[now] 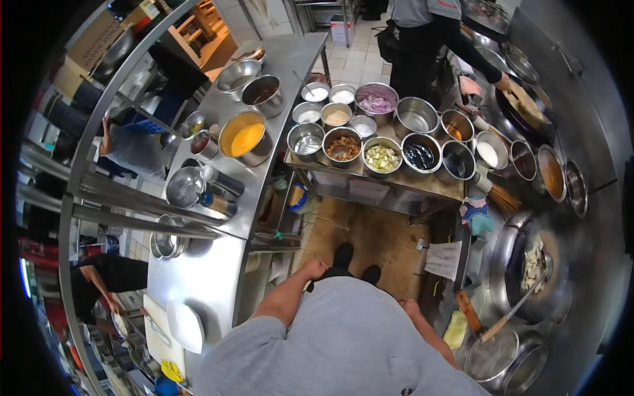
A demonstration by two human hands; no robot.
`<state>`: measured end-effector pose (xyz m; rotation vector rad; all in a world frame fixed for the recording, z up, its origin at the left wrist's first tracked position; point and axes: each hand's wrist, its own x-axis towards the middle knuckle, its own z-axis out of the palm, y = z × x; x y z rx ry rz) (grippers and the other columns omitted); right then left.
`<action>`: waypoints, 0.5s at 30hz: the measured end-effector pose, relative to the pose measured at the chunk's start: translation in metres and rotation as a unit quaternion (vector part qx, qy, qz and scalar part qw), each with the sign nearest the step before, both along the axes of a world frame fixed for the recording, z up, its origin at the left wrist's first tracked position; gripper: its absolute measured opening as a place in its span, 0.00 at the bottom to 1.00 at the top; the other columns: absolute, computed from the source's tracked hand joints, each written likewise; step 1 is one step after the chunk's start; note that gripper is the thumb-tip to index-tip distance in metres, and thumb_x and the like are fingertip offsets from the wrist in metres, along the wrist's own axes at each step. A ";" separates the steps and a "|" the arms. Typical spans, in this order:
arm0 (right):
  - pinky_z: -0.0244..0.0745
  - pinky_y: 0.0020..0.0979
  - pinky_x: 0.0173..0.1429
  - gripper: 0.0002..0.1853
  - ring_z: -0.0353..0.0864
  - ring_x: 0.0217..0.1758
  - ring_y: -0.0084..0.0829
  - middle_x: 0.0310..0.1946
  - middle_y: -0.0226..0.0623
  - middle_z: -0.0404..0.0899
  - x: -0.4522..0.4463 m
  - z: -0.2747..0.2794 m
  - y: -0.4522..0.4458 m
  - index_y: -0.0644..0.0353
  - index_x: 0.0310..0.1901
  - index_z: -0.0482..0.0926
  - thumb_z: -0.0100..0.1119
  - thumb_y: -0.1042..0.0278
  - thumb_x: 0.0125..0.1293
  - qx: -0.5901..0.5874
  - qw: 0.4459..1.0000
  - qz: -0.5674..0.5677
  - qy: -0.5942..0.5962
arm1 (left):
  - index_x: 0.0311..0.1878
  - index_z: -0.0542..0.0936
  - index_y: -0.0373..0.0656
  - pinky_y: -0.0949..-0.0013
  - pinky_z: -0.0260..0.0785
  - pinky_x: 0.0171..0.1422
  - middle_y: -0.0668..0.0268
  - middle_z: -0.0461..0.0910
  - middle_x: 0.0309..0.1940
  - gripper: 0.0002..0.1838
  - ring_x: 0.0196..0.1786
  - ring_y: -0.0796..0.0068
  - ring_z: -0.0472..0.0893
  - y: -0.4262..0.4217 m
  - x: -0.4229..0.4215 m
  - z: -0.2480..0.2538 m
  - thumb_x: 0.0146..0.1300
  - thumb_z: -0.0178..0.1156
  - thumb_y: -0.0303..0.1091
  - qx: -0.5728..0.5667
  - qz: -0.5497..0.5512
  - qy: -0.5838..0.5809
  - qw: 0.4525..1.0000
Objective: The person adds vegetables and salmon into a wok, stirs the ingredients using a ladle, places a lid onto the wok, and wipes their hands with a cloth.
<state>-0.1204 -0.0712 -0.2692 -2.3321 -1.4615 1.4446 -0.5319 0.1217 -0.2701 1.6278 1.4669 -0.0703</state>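
The left hand (316,268) is curled, fingers together, by the grey shirt's (317,343) front hem; the right hand (411,308) is partly hidden at its side, its grip impossible to tell. To the right, 1 long-handled ladle (517,309) lies in the wok (500,264), and 5 steel pots (382,158) line the front counter's (396,180) near edge.

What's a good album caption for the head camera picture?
Left hand and right hand near the waist, a ladle resting in the wok.
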 end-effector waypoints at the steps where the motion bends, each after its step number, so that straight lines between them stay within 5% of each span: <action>1: 0.78 0.45 0.56 0.16 0.83 0.53 0.50 0.45 0.48 0.85 0.002 0.001 0.005 0.57 0.39 0.86 0.53 0.56 0.64 -0.013 1.000 0.001 0.003 | 0.30 0.86 0.42 0.53 0.76 0.43 0.51 0.85 0.30 0.14 0.37 0.51 0.85 -0.001 -0.001 0.007 0.58 0.58 0.42 -0.004 0.005 0.011 1.000; 3: 0.78 0.43 0.58 0.16 0.84 0.53 0.46 0.44 0.45 0.86 0.007 -0.002 0.014 0.57 0.38 0.86 0.54 0.56 0.63 -0.040 0.999 0.003 0.007 | 0.30 0.86 0.43 0.53 0.76 0.42 0.51 0.85 0.29 0.13 0.36 0.51 0.85 -0.005 -0.004 0.019 0.57 0.58 0.41 -0.001 0.018 0.020 1.000; 7: 0.81 0.44 0.41 0.14 0.88 0.38 0.45 0.33 0.53 0.85 0.016 -0.006 0.033 0.63 0.38 0.86 0.51 0.65 0.63 0.015 0.993 0.117 0.016 | 0.30 0.86 0.44 0.54 0.76 0.43 0.52 0.85 0.30 0.14 0.36 0.50 0.85 -0.018 -0.009 0.026 0.58 0.58 0.43 0.024 0.030 0.016 0.999; 9: 0.81 0.44 0.41 0.14 0.88 0.38 0.45 0.33 0.52 0.85 0.013 -0.002 0.045 0.63 0.38 0.86 0.51 0.65 0.63 -0.017 0.997 0.073 0.019 | 0.31 0.86 0.43 0.54 0.76 0.43 0.51 0.85 0.30 0.15 0.37 0.49 0.85 -0.021 -0.013 0.022 0.59 0.58 0.44 0.033 0.040 0.024 0.998; 12: 0.81 0.45 0.43 0.14 0.87 0.38 0.46 0.34 0.52 0.86 0.020 -0.065 0.027 0.63 0.37 0.85 0.52 0.64 0.63 0.019 0.989 -0.112 0.096 | 0.32 0.86 0.42 0.53 0.76 0.44 0.49 0.85 0.31 0.17 0.38 0.48 0.85 -0.013 -0.015 0.024 0.60 0.57 0.46 0.041 0.065 0.050 0.996; 15: 0.82 0.34 0.39 0.13 0.88 0.31 0.40 0.28 0.47 0.85 0.012 -0.025 0.029 0.66 0.36 0.85 0.51 0.70 0.65 -0.010 0.991 -0.118 0.061 | 0.33 0.86 0.42 0.53 0.77 0.45 0.49 0.85 0.33 0.18 0.40 0.47 0.85 0.013 -0.023 0.032 0.60 0.58 0.48 0.051 0.108 0.056 0.991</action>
